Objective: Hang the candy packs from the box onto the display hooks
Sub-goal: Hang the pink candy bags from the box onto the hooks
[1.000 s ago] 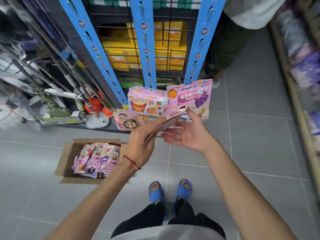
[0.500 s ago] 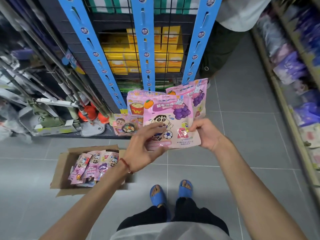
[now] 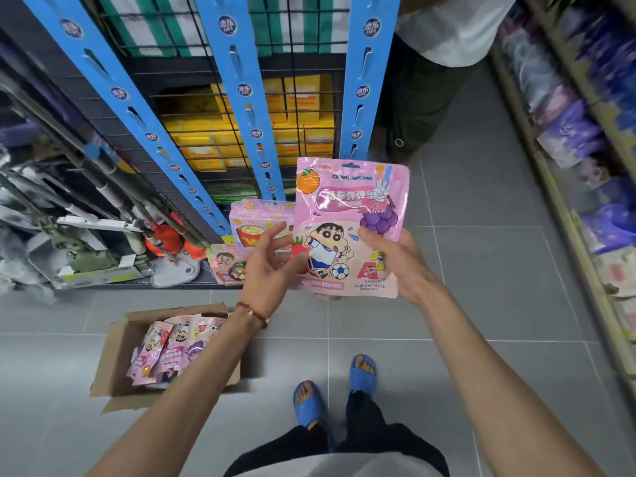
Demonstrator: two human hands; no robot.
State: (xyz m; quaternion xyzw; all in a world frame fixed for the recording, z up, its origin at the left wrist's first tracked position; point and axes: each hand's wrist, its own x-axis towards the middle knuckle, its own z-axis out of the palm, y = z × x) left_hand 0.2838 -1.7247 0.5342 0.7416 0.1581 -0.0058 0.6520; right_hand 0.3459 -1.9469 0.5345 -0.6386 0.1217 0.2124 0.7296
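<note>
Candy pack (image 3: 347, 215), a glossy flat pink pouch with a hang slot at its top, is upright before the blue slotted strips (image 3: 358, 98). The right hand (image 3: 395, 266) pinches its right edge, thumb on the front. The left hand (image 3: 272, 266), fingers loosely spread, lies against its lower left. More pouches (image 3: 172, 349) fill the open cardboard box (image 3: 113, 366), near left.
</note>
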